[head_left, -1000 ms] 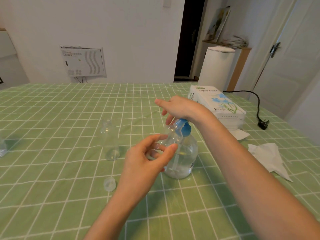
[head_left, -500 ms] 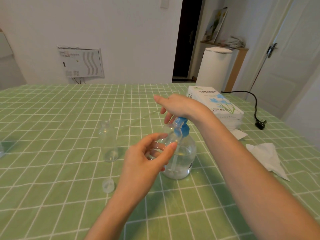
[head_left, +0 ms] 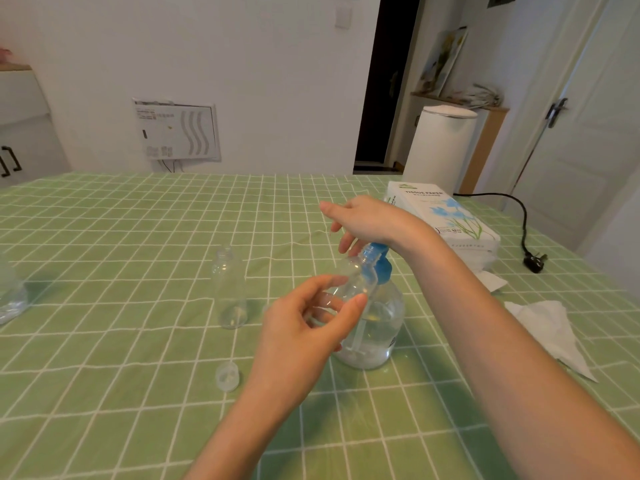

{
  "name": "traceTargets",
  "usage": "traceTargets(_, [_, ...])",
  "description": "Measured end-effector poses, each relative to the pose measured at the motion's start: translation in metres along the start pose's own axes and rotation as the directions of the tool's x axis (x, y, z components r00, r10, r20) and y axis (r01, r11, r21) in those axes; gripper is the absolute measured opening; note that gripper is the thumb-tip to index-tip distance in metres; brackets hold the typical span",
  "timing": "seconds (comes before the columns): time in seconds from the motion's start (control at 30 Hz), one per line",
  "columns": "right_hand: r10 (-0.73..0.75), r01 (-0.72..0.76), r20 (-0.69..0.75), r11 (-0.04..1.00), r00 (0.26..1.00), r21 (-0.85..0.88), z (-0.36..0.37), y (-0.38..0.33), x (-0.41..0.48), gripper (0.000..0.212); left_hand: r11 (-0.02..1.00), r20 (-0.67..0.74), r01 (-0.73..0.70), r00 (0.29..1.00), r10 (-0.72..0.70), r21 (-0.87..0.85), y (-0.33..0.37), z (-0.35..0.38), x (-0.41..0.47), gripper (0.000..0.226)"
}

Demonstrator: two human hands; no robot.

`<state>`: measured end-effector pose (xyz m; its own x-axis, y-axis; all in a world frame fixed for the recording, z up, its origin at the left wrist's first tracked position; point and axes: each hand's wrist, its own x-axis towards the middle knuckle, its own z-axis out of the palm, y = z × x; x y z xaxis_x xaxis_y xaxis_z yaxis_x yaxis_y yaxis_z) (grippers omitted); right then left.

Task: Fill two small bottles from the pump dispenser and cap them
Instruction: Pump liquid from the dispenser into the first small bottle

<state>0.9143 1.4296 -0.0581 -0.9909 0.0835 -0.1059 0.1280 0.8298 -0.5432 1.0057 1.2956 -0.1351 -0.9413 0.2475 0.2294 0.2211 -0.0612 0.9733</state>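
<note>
Your left hand grips a small bottle, thumb and fingers curled round its lower body. The bottle is clear and uncapped. It is tilted, with its neck up toward 1 o'clock and its mouth just beside the blue pump head. You cannot tell whether the mouth and spout touch.

Your right hand lies on top of the pump head with the wrist bent down. Its fingers are loose and extended toward 9 o'clock and grasp nothing.

The pump dispenser stands upright on the green checked tablecloth, directly behind your left hand. Its body is clear, with liquid in the lower part.

Taking the dispenser as centre:
- 9 o'clock, near: the second small bottle, upright, open-mouthed, apart from your hand.
- 8 o'clock: a clear cap lying on the cloth, apart from both bottles.
- 1 o'clock: a tissue box, partly hidden by your right forearm.
- 3 o'clock, well apart: a loose tissue, crumpled.
- 2 o'clock, farther out: a black plug with its cord running back.
- 9 o'clock, at the frame edge: a clear container, cut off by the frame.
</note>
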Motion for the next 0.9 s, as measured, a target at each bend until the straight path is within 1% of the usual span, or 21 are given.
traceTargets(0.1, [-0.023, 0.023, -0.011, 0.999, 1.000, -0.024, -0.002, -0.003, 0.001, 0.060, 1.000, -0.006, -0.001, 1.000, 0.001, -0.005, 0.002, 0.000, 0.000, 0.044])
traceTargets(0.37, [0.021, -0.021, 0.046, 1.000, 0.999, 0.001, -0.001, -0.001, 0.000, 0.059, 1.000, 0.003, 0.006, 1.000, -0.006, -0.001, 0.002, 0.001, -0.002, 0.043])
traceTargets(0.5, [0.032, -0.032, 0.053, 0.999, 0.998, -0.017, 0.004, 0.003, 0.000, 0.058, 1.000, 0.009, 0.009, 1.000, -0.009, 0.025, -0.002, -0.001, -0.003, 0.045])
traceTargets(0.67, [0.032, -0.031, 0.057, 0.999, 0.998, -0.021, 0.008, 0.004, 0.000, 0.059, 0.999, 0.004, 0.027, 1.000, -0.027, 0.025, -0.005, -0.002, -0.003, 0.046])
traceTargets(0.9, [0.021, -0.021, 0.026, 1.000, 0.999, 0.005, 0.006, 0.003, -0.003, 0.061, 0.999, 0.003, 0.009, 1.000, -0.010, 0.035, -0.003, -0.001, -0.003, 0.047])
